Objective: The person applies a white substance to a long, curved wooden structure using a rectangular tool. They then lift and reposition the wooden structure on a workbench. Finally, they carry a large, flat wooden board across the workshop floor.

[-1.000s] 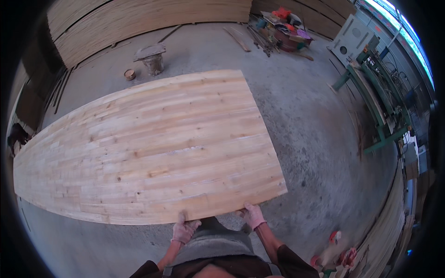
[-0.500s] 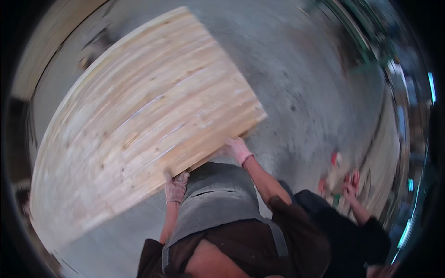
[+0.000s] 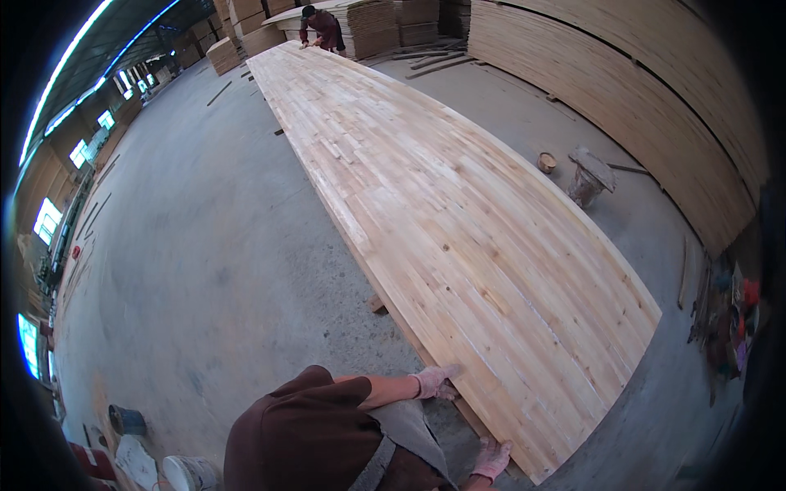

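Note:
A long, pale wooden panel point(image 3: 458, 237), made of many glued strips, stretches from the lower right to the far upper left. My left hand point(image 3: 436, 382), in a light knitted glove, grips its near long edge, fingers partly hidden at the rim. Closer to the panel's near end, my right hand point(image 3: 491, 458), in a pinkish glove, is closed on the same edge. The underside of the panel and the fingers beneath it are hidden. A wooden block point(image 3: 377, 304) sticks out from below the edge.
At the panel's far end a person point(image 3: 322, 29) bends with hands on it. Stacked boards point(image 3: 606, 90) line the right side. A bucket point(image 3: 586, 182) and a small tub point(image 3: 547, 162) stand beyond the panel. Buckets point(image 3: 188, 473) sit at lower left on the concrete floor point(image 3: 213, 237).
My view has swung round, so the panel's full length and the person at its far end now show. Both my hands are still at its edge. The nearby person at lower right has left view.

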Available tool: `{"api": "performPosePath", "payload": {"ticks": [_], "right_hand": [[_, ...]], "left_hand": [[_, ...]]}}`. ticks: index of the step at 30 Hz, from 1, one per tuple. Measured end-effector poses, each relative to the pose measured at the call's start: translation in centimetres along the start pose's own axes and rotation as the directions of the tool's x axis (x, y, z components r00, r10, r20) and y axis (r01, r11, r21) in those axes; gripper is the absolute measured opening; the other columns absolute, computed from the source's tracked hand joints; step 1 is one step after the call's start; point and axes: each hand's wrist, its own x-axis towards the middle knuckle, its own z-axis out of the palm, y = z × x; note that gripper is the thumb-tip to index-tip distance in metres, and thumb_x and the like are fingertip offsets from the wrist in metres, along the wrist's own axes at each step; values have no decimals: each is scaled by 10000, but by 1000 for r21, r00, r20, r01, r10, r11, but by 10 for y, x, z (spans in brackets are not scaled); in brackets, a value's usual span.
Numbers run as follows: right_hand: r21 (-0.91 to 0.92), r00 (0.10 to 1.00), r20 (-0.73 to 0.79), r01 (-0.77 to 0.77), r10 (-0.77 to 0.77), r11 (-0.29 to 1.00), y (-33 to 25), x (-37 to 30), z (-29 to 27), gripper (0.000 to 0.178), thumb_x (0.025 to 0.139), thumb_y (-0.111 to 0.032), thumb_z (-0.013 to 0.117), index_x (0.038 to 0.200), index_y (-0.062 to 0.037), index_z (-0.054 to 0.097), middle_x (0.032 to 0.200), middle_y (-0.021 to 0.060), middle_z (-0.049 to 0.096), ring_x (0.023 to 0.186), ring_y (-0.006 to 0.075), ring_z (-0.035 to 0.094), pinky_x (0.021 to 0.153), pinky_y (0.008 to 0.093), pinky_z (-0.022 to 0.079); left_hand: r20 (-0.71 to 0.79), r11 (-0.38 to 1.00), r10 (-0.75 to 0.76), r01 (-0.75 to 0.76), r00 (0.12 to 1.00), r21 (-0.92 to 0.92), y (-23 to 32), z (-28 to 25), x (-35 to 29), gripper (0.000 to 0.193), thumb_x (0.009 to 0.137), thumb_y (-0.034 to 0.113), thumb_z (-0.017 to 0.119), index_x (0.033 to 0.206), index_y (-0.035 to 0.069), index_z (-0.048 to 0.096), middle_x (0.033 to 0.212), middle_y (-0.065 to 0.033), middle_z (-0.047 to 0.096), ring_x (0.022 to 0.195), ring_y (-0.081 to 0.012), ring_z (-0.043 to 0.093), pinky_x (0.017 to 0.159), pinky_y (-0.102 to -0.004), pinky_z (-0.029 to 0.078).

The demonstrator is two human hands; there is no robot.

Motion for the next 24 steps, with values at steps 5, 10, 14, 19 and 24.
{"api": "performPosePath", "payload": {"ticks": [5, 10, 14, 19, 24], "right_hand": [[14, 996, 77, 50, -51, 999, -8, -2, -13, 393, 883, -362, 746, 1180, -167, 579, 1179, 86, 634, 1013, 305, 607, 711, 467, 523], [-12, 1000, 16, 21, -21, 1000, -5, -18, 0, 365, 852, -359, 764, 1129, -199, 591, 1182, 72, 644, 1030, 311, 611, 726, 482, 514], [-16, 981, 190, 50, -46, 999, -1, -23, -3, 316, 856, -347, 751, 1093, -205, 599, 1200, 71, 643, 1066, 325, 605, 734, 478, 509], [37, 998, 47, -40, 39, 999, 1, -35, 12, 323, 906, -290, 677, 1162, -120, 578, 1210, 112, 634, 1100, 355, 597, 783, 494, 504], [18, 999, 41, -31, 30, 999, -31, -29, 70, 287, 991, -215, 563, 1214, -34, 556, 1230, 182, 600, 1162, 406, 576, 949, 611, 487]], "left_hand": [[21, 999, -34, 35, 999, -30, -3, 10, 7, 524, 938, 468, 711, 1286, 87, 619, 1197, -115, 706, 949, -319, 729, 660, -403, 611], [13, 996, -83, 84, 996, -26, -12, -7, 11, 560, 935, 467, 714, 1329, 86, 602, 1239, -127, 689, 1003, -341, 712, 691, -421, 618], [24, 996, -93, 93, 995, 4, -6, -9, -1, 596, 939, 473, 705, 1378, 92, 572, 1289, -158, 662, 1056, -373, 693, 751, -454, 621], [123, 996, -40, 31, 992, 80, 6, -7, -9, 648, 964, 473, 673, 1421, 45, 507, 1315, -191, 630, 1097, -387, 681, 811, -494, 619], [113, 999, -18, 22, 993, -33, 24, 9, 17, 655, 979, 388, 679, 1456, 21, 421, 1327, -209, 597, 1128, -400, 661, 788, -503, 638]]}}
